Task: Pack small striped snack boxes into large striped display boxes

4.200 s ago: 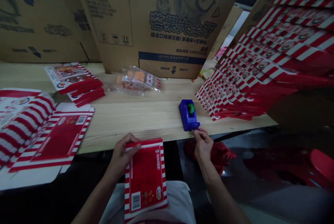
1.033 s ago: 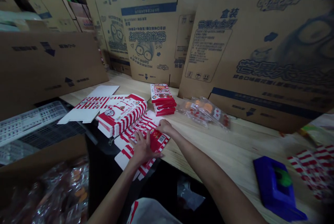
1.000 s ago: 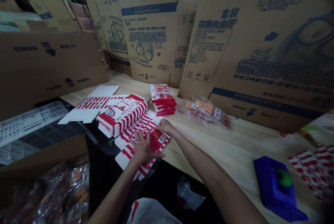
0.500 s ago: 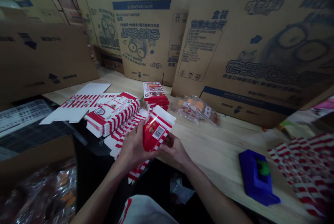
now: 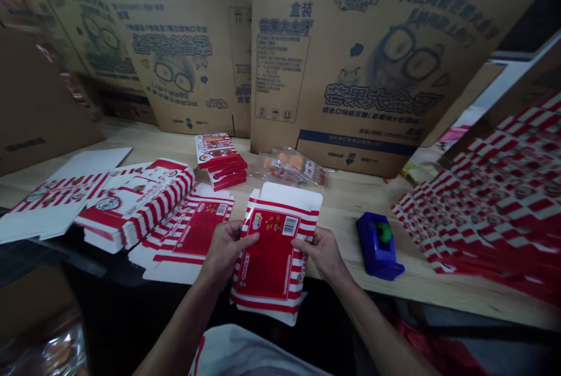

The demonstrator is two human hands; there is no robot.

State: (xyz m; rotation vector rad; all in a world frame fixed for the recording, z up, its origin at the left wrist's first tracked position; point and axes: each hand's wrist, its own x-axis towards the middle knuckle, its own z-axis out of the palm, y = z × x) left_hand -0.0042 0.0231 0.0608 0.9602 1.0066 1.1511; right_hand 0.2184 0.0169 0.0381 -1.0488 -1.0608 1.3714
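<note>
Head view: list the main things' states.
Red-and-white striped card box, held by left hand and right hand, top flap open
Blue plastic tape dispenser, upright
Clear plastic packets, filled, lying overlapped
Small red-and-white boxes, stacked
Red-striped white card blanks, lying flat
Brown printed cardboard cartons, upright

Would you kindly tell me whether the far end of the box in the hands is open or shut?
Open: on the held box, the white end flap sticks out, not tucked in.

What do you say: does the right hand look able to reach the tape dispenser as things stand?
Probably yes: the tape dispenser stands on the table beside the right hand, with nothing seen between them, though that hand would first have to release the box.
</note>
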